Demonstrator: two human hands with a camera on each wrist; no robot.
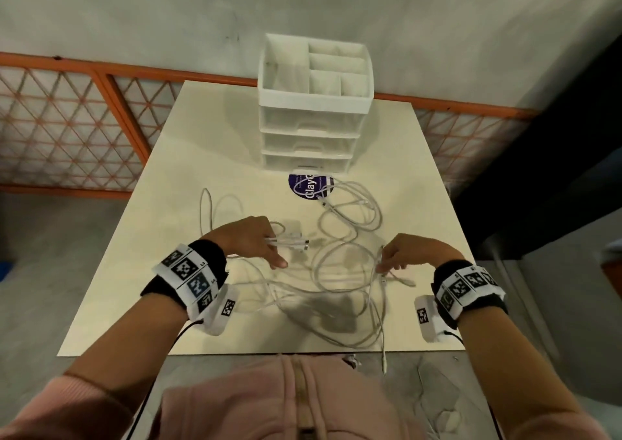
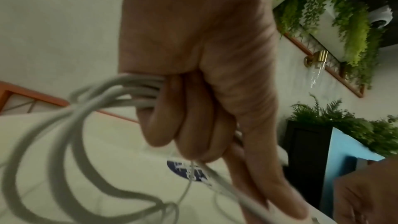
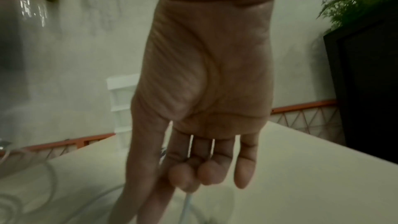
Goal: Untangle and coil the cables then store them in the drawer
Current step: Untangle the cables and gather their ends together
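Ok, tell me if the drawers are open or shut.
Shut: all three drawers sit flush in the unit; only its top tray is open.

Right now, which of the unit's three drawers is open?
None: all three drawers sit flush and shut. Only the organizer tray on top is open; the white cables lie on the table.

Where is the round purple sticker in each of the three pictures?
Head view: the purple sticker lies on the table, upper middle, just in front of the white drawer unit, with a cable across it.
Left wrist view: low in the middle, below the left hand, blurred.
Right wrist view: not in it.
Shared landmark: the orange lattice railing.
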